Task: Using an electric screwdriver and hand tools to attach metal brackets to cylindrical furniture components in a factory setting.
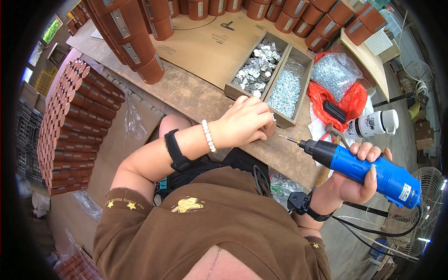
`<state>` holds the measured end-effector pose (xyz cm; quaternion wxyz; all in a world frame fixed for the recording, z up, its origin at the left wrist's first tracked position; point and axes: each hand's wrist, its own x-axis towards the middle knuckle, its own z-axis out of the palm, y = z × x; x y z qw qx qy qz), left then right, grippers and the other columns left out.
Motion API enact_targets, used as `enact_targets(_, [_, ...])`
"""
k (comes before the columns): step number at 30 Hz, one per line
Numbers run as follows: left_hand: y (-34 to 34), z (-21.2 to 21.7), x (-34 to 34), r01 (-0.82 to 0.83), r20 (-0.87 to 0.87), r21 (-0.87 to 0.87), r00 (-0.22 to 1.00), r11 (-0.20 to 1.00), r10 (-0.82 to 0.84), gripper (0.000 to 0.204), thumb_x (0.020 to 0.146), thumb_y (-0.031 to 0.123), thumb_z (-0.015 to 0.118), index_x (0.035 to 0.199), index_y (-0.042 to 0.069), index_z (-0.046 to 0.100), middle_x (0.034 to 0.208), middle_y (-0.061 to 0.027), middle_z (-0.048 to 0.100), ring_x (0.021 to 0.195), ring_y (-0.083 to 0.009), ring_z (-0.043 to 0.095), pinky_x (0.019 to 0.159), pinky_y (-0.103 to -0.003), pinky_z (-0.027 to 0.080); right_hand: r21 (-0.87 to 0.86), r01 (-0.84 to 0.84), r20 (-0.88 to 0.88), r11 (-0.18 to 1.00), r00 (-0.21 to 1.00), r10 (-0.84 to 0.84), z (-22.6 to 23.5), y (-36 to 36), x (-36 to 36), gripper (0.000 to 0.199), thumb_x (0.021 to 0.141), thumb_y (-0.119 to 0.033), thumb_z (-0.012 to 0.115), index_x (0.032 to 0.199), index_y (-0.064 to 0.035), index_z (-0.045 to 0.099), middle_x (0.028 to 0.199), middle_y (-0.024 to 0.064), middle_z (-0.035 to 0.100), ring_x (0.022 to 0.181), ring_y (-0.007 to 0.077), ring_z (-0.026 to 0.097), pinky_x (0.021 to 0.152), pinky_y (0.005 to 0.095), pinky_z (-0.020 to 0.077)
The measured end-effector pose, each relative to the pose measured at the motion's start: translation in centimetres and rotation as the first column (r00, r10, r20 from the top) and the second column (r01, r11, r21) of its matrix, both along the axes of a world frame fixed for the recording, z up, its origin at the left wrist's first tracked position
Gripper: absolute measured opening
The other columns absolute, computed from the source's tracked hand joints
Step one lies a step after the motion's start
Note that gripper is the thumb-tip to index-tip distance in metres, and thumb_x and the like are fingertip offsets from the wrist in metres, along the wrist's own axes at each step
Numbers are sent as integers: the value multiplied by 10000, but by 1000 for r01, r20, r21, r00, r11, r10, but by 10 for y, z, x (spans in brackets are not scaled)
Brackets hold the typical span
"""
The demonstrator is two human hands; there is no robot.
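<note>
My right hand [361, 182] is wrapped round a blue electric screwdriver [368, 171] with a black nose. Its thin bit points left, toward my left hand [249, 120], with a gap between. The fingers of my left hand are curled down over a small reddish-brown piece [270, 129] at the table's front edge, most of it hidden under the hand. Just beyond it stand two joined wooden trays. The left tray [229, 88] holds flat metal pieces [256, 67]; the right tray [303, 79] holds many silvery screws [285, 91].
Brown cylinders with metal strips [140, 51] stand stacked on the table, with more along its back. At left rises a big stack of them [84, 121]. On the right are a bag of screws [333, 70], a red plastic bag [357, 99], a white bottle [373, 123], a hammer [337, 135] and a fan [420, 205].
</note>
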<state>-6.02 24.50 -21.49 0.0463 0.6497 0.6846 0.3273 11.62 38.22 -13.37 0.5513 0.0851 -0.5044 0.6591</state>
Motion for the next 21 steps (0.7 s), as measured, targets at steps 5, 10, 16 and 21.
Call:
enact_targets(5, [-10, -4, -2, -120, 116, 83, 987, 989, 110, 159, 614, 125, 675, 688, 95, 537, 636, -2, 519, 694, -182, 502, 709, -310, 367, 4, -10, 10, 1000, 1000, 10, 0, 0, 0, 498, 694, -110, 516, 1145, -11, 330, 807, 91, 451, 721, 191, 449, 667, 357, 405])
enact_targets(10, [-15, -8, 2, -162, 341, 116, 933, 980, 114, 91, 648, 111, 653, 689, 82, 577, 586, -17, 532, 589, -171, 494, 615, -300, 391, 3, -37, 0, 999, 999, 37, -1, -1, -3, 501, 691, -107, 515, 1146, -9, 330, 811, 93, 448, 723, 193, 450, 668, 360, 406])
enact_targets(16, [-14, -14, 13, -238, 94, 170, 970, 956, 225, 154, 618, 134, 676, 727, 90, 576, 708, -16, 525, 702, -193, 482, 684, -313, 351, -9, -19, 32, 1000, 999, 20, 1, -4, -5, 521, 680, -105, 515, 1155, -9, 325, 812, 97, 446, 724, 197, 460, 669, 365, 410])
enact_targets(21, [-21, -20, 15, -247, 72, 277, 969, 928, 236, 245, 587, 133, 692, 796, 82, 574, 820, -35, 508, 758, -221, 466, 685, -330, 348, 1, -6, 33, 1000, 999, 5, 1, -6, -9, 522, 679, -94, 508, 1160, -8, 323, 816, 102, 452, 726, 205, 466, 662, 366, 422])
